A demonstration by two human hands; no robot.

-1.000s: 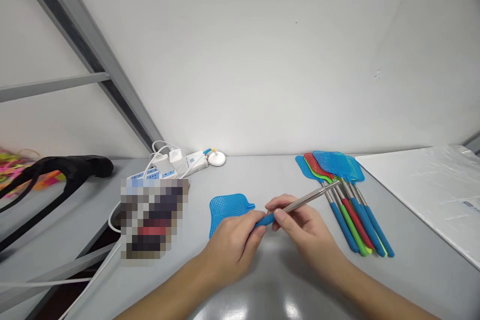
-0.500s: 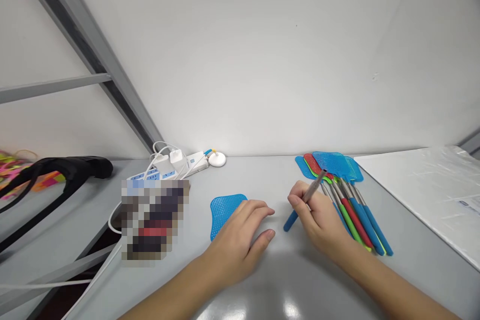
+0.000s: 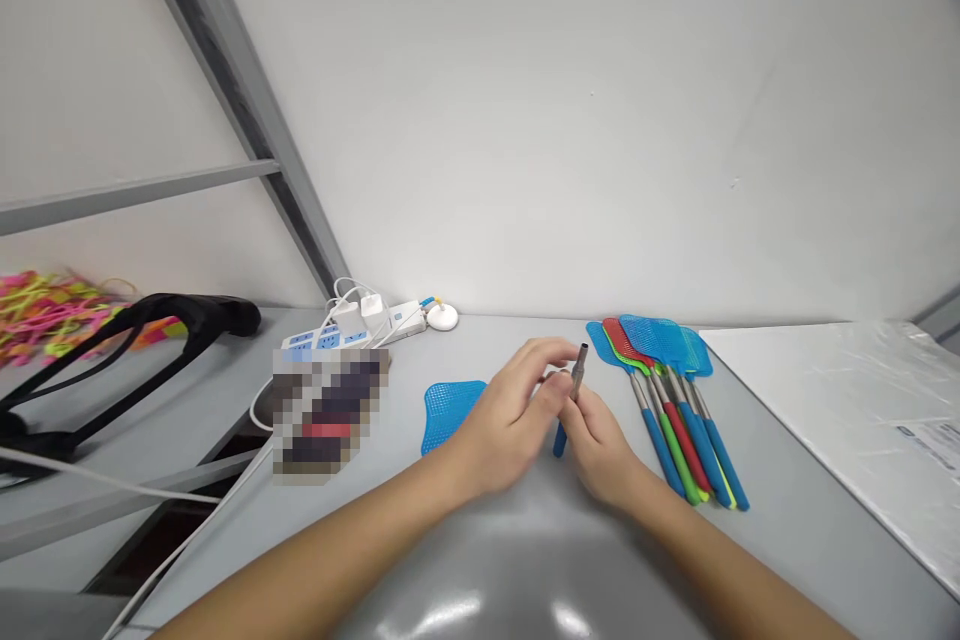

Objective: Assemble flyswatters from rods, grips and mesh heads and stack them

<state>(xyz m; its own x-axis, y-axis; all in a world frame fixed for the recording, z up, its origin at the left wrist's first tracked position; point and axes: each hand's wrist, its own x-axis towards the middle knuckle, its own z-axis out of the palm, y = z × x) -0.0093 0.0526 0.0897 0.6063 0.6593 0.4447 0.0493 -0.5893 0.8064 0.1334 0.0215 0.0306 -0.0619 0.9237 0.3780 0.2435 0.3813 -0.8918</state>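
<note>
A fly swatter handle (image 3: 578,375), a metal tube with a blue grip at its lower end, stands tilted in front of me without a head on it. My right hand (image 3: 604,450) is closed around its middle. The thumb and fingers of my left hand (image 3: 517,415) close on the metal tube near its top, from the left side; their exact contact is partly hidden. A loose blue mesh swatter head (image 3: 448,412) lies flat on the table, partly covered by my left hand. Right of my hands lie several whole fly swatters (image 3: 686,420) in blue, red and green.
On the left are a power strip (image 3: 405,318) with chargers and cables, a white round device (image 3: 442,317) and a blurred-out item (image 3: 330,420). A black frame-like object (image 3: 199,320) lies farther left by colourful strands (image 3: 52,315). A white wrapped sheet (image 3: 840,400) covers the right side.
My left hand has moved right and up from beside the blue swatter head to the tube. The handle is now more upright in my right hand. The view has shifted slightly left.
</note>
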